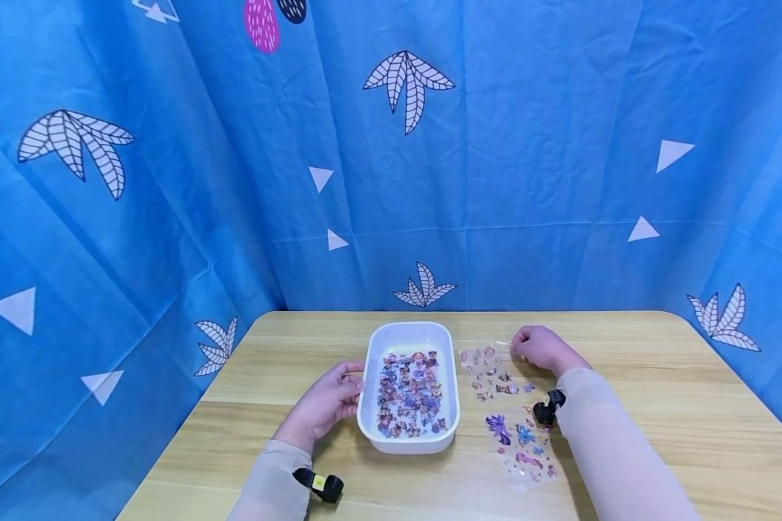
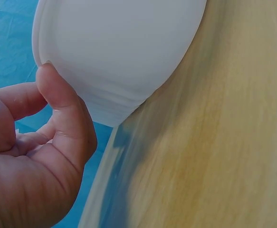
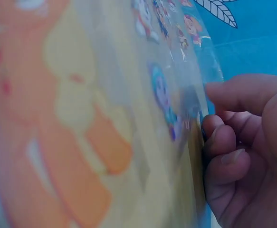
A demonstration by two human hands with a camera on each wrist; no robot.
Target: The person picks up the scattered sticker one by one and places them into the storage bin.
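Note:
A white plastic tub (image 1: 407, 446) stands on the table, its bottom covered with many small cartoon-character stickers (image 1: 412, 396). At its left side my left hand (image 1: 326, 401) pinches the rim, thumb tip at the edge in the left wrist view. To the right of the tub, my right hand (image 1: 544, 349) pinches the right edge of a clear sticker sheet (image 1: 485, 357) between thumb and fingers. Small cartoon figures are printed on that sheet (image 3: 163, 90). Nearer to me lies another clear sheet with pony stickers (image 1: 523, 436), partly behind the right wrist camera.
Both sheets and the tub rest on a light wooden table (image 1: 234, 434) with rounded far corners. A blue curtain (image 1: 528, 145) with white leaves and triangles hangs behind and on both sides. A black wrist camera (image 1: 326, 486) is strapped to the left sleeve.

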